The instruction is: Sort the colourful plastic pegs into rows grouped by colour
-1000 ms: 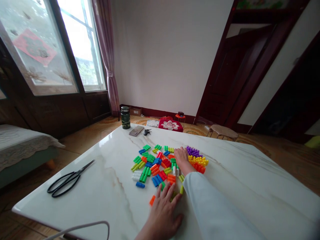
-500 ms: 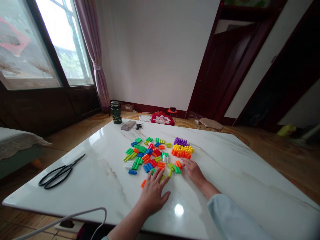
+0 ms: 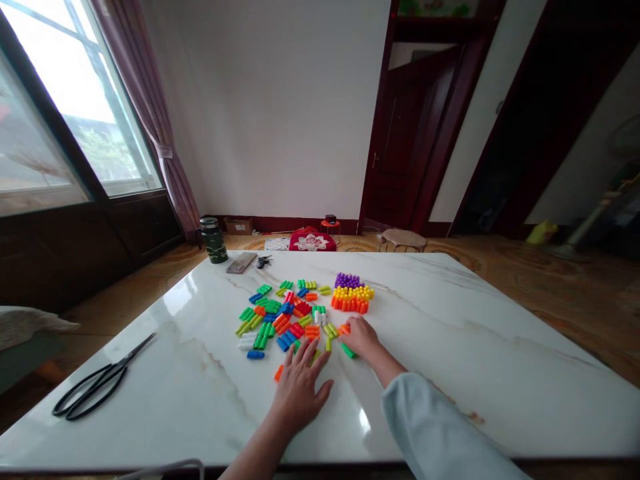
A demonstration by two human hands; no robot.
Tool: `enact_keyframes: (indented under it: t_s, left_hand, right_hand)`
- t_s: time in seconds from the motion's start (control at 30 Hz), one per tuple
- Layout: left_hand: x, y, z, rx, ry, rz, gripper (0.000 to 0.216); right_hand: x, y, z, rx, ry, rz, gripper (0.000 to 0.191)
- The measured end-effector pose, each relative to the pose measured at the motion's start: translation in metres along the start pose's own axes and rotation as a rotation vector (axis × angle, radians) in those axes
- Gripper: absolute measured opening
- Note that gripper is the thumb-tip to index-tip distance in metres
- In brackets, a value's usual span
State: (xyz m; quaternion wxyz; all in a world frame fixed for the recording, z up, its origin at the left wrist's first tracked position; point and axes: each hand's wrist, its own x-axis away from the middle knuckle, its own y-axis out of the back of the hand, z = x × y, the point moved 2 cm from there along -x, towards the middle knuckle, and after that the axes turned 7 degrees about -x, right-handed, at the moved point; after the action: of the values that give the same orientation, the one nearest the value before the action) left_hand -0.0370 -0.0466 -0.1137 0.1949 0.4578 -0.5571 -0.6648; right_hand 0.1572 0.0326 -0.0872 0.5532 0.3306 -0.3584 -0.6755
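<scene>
The only container is a camouflage bottle, standing upright with its lid on at the far left corner of the marble table, well beyond the loose pile of coloured plastic pegs. Its contents cannot be seen. Between the bottle and the pile lie a phone and a bunch of keys, side by side.

Just right of the pile's far side, three tidy rows touch one another: purple pegs farthest, yellow pegs in the middle, orange pegs nearest.

The left hand lies flat on the table at the pile's near edge, fingers spread and holding nothing, fingertips reaching the nearest pegs. A single orange peg lies just left of it.

The right hand rests palm down on the pile's near right corner, fingers curled over the pegs. A green peg pokes out beside it. Whether the fingers actually pinch one cannot be told.

Black scissors lie well left of the pile, nothing between them.
</scene>
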Motion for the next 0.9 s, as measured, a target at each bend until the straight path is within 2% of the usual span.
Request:
enact_keyframes:
  t_s: [0.1, 0.23, 0.3, 0.47, 0.7, 0.9]
  left_hand:
    - [0.001, -0.002, 0.001, -0.011, -0.012, -0.036, 0.057]
    - [0.001, -0.002, 0.0, -0.011, -0.019, -0.056, 0.057]
    - [0.001, -0.001, 0.0, -0.008, -0.013, -0.043, 0.057]
    - [0.001, -0.001, 0.0, -0.008, -0.012, -0.016, 0.057]
    - [0.001, 0.001, 0.0, 0.009, -0.007, -0.001, 0.059]
    - [0.001, 0.003, -0.001, 0.031, 0.013, 0.022, 0.056]
  right_hand:
    - [0.003, -0.011, -0.001, -0.135, -0.01, -0.053, 0.023]
    - [0.004, -0.01, -0.018, -0.331, -0.013, -0.288, 0.025]
    - [0.002, -0.008, -0.028, -0.392, -0.036, -0.364, 0.024]
    - [-0.011, -0.016, -0.038, -0.559, -0.001, -0.373, 0.023]
    - [-0.026, -0.025, -0.033, -0.608, 0.056, -0.47, 0.028]
    - [-0.02, -0.028, -0.038, -0.572, 0.182, -0.49, 0.016]
